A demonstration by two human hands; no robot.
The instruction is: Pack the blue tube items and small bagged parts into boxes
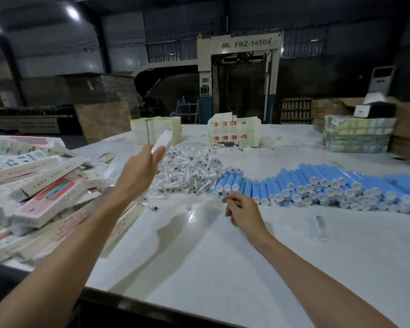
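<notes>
1. Left hand point(141, 172) grips a long white cardboard box point(162, 142), raised just above the heap of small clear-plastic bagged parts point(187, 169); right hand point(243, 210) hangs in front of that heap, fingers loosely curled, nothing visible in it.
2. Left of the heap, a jumble of printed rectangular cartons point(40, 185) suggests many are already packed.
3. Right of the heap, glossy blue cylindrical tubes with white caps point(317, 183) lie in dense rows, so much work appears to remain.
4. Beyond the heap stand stacks of flat pale carton blanks point(155, 129).
</notes>
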